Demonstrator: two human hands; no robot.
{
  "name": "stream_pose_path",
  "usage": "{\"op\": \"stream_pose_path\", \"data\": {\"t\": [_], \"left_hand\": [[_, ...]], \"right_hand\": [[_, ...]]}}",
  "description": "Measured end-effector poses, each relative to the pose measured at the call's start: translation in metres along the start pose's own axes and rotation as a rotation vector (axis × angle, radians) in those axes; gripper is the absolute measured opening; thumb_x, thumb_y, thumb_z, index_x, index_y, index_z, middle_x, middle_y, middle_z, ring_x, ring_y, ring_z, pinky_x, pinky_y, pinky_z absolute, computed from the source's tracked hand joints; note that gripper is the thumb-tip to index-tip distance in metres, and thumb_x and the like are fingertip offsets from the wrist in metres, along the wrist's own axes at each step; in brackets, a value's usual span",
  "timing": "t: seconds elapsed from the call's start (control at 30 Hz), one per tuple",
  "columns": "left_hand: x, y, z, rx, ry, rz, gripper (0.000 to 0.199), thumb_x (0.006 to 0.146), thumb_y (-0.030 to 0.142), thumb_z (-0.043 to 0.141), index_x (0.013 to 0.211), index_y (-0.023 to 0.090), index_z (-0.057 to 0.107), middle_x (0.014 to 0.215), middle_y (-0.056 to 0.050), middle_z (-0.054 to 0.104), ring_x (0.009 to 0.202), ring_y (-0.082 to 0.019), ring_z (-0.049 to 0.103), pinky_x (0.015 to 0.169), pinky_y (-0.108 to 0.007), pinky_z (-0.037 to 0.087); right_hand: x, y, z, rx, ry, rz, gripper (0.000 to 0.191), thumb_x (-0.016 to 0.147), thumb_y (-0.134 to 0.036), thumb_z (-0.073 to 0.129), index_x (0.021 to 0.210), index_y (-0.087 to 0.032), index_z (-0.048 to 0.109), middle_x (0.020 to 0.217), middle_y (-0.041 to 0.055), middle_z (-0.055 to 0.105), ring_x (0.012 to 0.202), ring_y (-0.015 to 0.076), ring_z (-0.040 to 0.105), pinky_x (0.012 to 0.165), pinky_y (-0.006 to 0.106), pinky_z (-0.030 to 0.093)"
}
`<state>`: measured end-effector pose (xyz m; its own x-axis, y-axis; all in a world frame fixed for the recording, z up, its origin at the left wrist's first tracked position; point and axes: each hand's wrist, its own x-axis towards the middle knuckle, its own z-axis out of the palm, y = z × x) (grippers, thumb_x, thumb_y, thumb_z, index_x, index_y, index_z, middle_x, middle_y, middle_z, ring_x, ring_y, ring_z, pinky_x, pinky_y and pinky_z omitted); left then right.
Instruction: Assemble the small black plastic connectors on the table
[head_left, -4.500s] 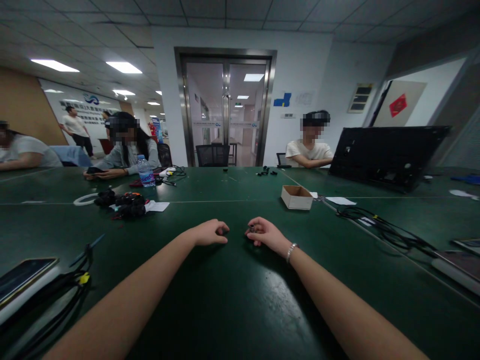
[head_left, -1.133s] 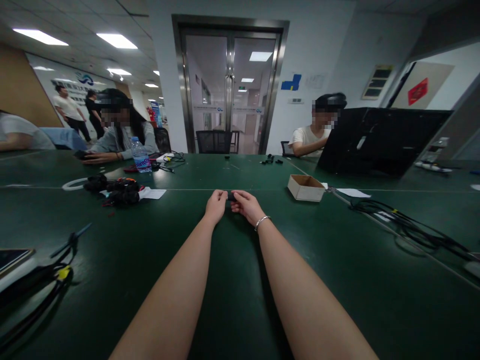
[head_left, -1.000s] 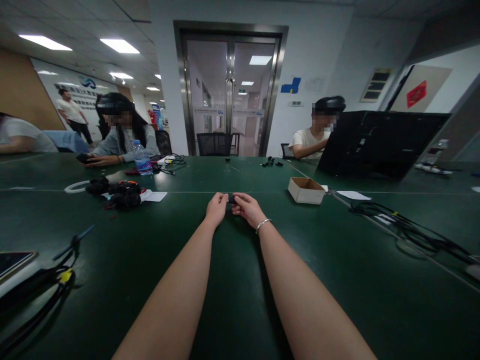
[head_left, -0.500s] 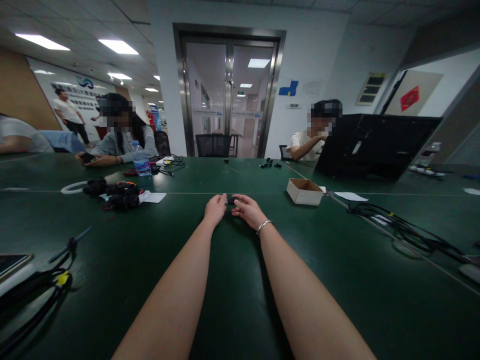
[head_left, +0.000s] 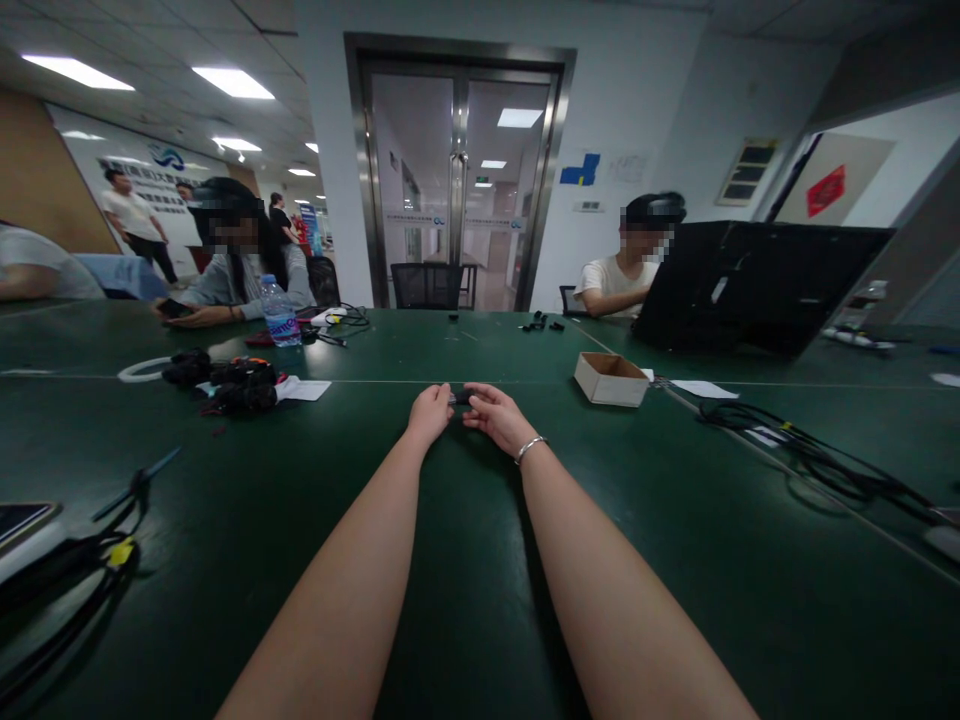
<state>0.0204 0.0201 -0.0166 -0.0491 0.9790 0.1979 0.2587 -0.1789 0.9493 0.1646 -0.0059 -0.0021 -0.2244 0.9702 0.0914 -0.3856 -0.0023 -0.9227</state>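
Both my arms reach forward over the dark green table (head_left: 480, 560). A small dark object (head_left: 460, 397) is pinched between my hands; it is too small to tell its kind. My left hand (head_left: 430, 414) is closed, thumb and fingers pressed on its left end, where a lighter bit shows. From the other side, the thumb and fingertips of my right hand (head_left: 495, 414) close on its right end. A silver bracelet (head_left: 530, 449) circles my right wrist.
Right of my hands stands an open cardboard box (head_left: 611, 380). Black cables (head_left: 810, 450) and a large black panel (head_left: 757, 290) are farther right. Leftward are dark gear (head_left: 240, 382), a water bottle (head_left: 279, 312) and cables with a yellow tag (head_left: 121, 552). People sit across the table.
My hands stay almost in place, still on the small dark object. The view has tilted slightly. The person at right has lowered a hand from the face.
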Motion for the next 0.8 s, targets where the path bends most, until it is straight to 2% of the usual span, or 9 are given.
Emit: {"op": "stream_pose_path", "data": {"t": [0.17, 0.3, 0.5, 0.63, 0.8], "left_hand": [[-0.004, 0.004, 0.000, -0.031, -0.004, -0.034, 0.031, 0.088, 0.041, 0.038, 0.072, 0.018, 0.050, 0.048, 0.003, 0.048, 0.037, -0.009, 0.043, 0.040, -0.021, 0.032], [-0.006, 0.005, 0.001, -0.023, 0.021, -0.008, 0.028, 0.087, 0.041, 0.042, 0.075, 0.018, 0.051, 0.050, 0.003, 0.050, 0.037, -0.009, 0.044, 0.042, -0.021, 0.035], [-0.009, 0.009, 0.002, -0.176, -0.002, 0.013, 0.019, 0.084, 0.035, 0.049, 0.081, 0.016, 0.051, 0.055, 0.003, 0.050, 0.043, -0.008, 0.046, 0.045, -0.019, 0.036], [-0.011, 0.014, 0.003, -0.220, -0.008, 0.000, 0.015, 0.080, 0.031, 0.054, 0.081, 0.016, 0.051, 0.062, 0.001, 0.052, 0.051, -0.009, 0.049, 0.045, -0.017, 0.036], [-0.013, 0.020, 0.002, -0.275, 0.002, -0.031, 0.012, 0.073, 0.025, 0.059, 0.078, 0.016, 0.054, 0.073, -0.002, 0.056, 0.060, -0.010, 0.053, 0.045, -0.017, 0.038]], "right_hand": [[-0.002, -0.002, 0.002, 0.002, 0.007, 0.016, 0.021, 0.082, -0.003, 0.057, 0.098, -0.016, 0.061, 0.078, 0.0026, 0.063, 0.059, 0.0120, 0.062, 0.058, 0.024, 0.056], [-0.002, -0.002, 0.003, 0.005, 0.034, 0.022, 0.019, 0.082, -0.003, 0.060, 0.096, -0.016, 0.061, 0.076, 0.0028, 0.064, 0.057, 0.0118, 0.062, 0.057, 0.023, 0.056], [-0.001, -0.002, 0.005, 0.004, 0.079, 0.028, 0.014, 0.083, -0.005, 0.062, 0.094, -0.014, 0.060, 0.076, 0.0038, 0.065, 0.051, 0.0110, 0.060, 0.052, 0.022, 0.055], [-0.001, -0.004, 0.007, 0.018, 0.125, 0.054, 0.003, 0.088, -0.009, 0.058, 0.088, -0.012, 0.058, 0.070, 0.0059, 0.065, 0.046, 0.0100, 0.058, 0.048, 0.020, 0.052], [-0.002, -0.006, 0.008, 0.023, 0.148, 0.063, 0.010, 0.091, -0.015, 0.057, 0.082, -0.010, 0.058, 0.064, 0.0071, 0.063, 0.046, 0.0102, 0.057, 0.049, 0.019, 0.052]]}}
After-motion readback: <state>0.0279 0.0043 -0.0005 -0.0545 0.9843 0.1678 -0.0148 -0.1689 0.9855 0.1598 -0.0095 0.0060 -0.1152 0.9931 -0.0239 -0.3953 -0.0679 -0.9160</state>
